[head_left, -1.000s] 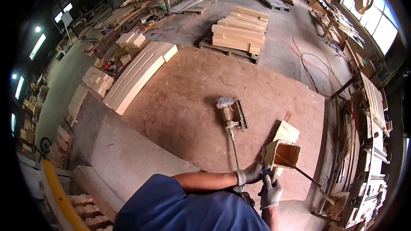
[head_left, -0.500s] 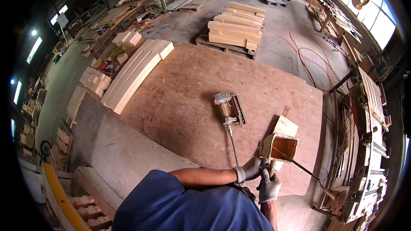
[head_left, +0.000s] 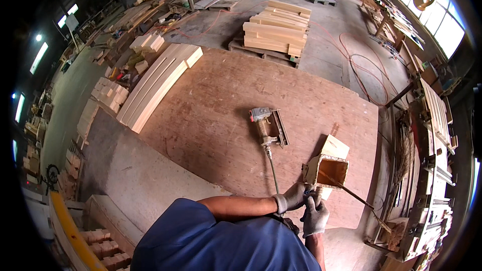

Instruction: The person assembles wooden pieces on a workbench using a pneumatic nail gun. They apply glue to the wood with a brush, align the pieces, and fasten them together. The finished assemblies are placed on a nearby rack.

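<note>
My left hand [head_left: 294,197] and my right hand [head_left: 315,218], both in grey-white work gloves, meet at the near right edge of the plywood tabletop [head_left: 226,100]. Their fingers are bent together around something small that the gloves mostly hide. Right beside them stands a square, crusted-rimmed container [head_left: 311,169], open at the top and brown inside. A long thin stick [head_left: 355,198] leans out of it toward the lower right. Pale wood pieces [head_left: 335,146] show behind and under the container. Left of it, a nail gun [head_left: 266,126] lies on the plywood with its hose running toward me.
Long pale timbers [head_left: 163,85] line the table's left edge, with short blocks [head_left: 109,94] beside them. Beyond the table, a pallet bears stacked boards [head_left: 277,30]. Hoses [head_left: 366,65] coil on the floor at the right, near a rack of wood and clamps [head_left: 434,170].
</note>
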Available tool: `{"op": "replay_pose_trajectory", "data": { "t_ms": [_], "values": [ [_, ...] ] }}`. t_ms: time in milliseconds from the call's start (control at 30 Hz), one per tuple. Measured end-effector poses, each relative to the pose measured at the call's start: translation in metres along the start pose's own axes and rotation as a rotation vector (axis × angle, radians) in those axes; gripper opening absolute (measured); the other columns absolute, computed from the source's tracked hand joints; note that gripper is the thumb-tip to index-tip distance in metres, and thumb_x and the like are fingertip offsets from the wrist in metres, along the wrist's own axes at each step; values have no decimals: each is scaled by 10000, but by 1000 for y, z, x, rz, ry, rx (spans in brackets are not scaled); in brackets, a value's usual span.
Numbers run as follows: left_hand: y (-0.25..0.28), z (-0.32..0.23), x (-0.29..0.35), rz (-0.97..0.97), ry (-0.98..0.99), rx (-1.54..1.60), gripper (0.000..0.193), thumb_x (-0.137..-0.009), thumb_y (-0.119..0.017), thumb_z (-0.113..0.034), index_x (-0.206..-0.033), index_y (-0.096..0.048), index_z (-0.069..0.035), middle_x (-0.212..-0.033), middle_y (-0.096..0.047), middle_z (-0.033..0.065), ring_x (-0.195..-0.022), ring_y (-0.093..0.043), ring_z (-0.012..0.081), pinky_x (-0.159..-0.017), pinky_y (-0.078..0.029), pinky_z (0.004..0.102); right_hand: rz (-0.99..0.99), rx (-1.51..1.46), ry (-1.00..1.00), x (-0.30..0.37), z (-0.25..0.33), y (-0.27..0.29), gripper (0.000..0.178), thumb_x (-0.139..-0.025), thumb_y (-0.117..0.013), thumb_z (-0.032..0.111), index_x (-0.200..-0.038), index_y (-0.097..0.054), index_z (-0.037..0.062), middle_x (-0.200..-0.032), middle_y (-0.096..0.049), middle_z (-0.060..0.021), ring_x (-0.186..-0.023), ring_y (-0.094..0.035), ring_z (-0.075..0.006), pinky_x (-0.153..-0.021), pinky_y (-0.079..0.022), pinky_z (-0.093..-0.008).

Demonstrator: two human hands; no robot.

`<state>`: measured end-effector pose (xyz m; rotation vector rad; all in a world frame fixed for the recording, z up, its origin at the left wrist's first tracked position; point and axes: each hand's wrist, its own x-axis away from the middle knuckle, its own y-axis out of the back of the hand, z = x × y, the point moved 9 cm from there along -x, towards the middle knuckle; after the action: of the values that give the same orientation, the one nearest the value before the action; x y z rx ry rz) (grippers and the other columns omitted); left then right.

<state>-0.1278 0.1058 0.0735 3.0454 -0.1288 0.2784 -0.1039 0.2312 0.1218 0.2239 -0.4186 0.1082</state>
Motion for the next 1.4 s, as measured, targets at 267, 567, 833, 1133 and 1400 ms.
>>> {"op": "replay_pose_trajectory", "data": {
  "t_ms": [267, 567, 833, 1133, 1400],
  "values": [
    [-1, 6, -1, -51, -31, -3, 215, -1055, -639, -198, -1131, -752, -31, -1001, -788, 103, -972, -643, 101, -882, -563, 364, 5, -24, -13, -1, -3, 0, 239, -1051, -713, 229, -1027, -725, -9, -636, -555, 21, -469, -466, -66, -400, -409, -257],
    [-11, 18, -2, -34, -37, 45, 221, -1062, -651, -231, -1095, -751, -37, -965, -776, 74, -946, -642, 105, -870, -563, 359, 2, 5, -15, 1, -4, 4, 254, -1047, -715, 235, -986, -713, -11, -630, -553, 17, -467, -476, -72, -394, -420, -262],
    [-13, 17, 0, -124, -123, 86, 299, -1061, -644, -322, -918, -715, -69, -839, -729, 137, -792, -663, 196, -751, -532, 420, -8, 14, -29, 5, -3, 6, 250, -1050, -706, 232, -990, -721, -10, -631, -549, 20, -468, -471, -70, -395, -412, -264],
    [-14, 12, 3, -34, -42, 39, 198, -1049, -660, -228, -1090, -751, -58, -941, -770, 53, -935, -636, 89, -861, -560, 343, -9, 14, -29, 4, -10, 8, 253, -1052, -716, 238, -1015, -720, -12, -641, -551, 21, -469, -470, -70, -395, -416, -263],
    [-15, 8, 6, -45, -74, 98, 192, -1059, -645, -206, -1104, -745, -48, -935, -753, 30, -935, -619, 81, -863, -555, 337, -9, 25, -12, 3, -11, 9, 255, -1051, -716, 238, -999, -716, -12, -628, -554, 16, -468, -474, -72, -399, -423, -265]
  ]
}}
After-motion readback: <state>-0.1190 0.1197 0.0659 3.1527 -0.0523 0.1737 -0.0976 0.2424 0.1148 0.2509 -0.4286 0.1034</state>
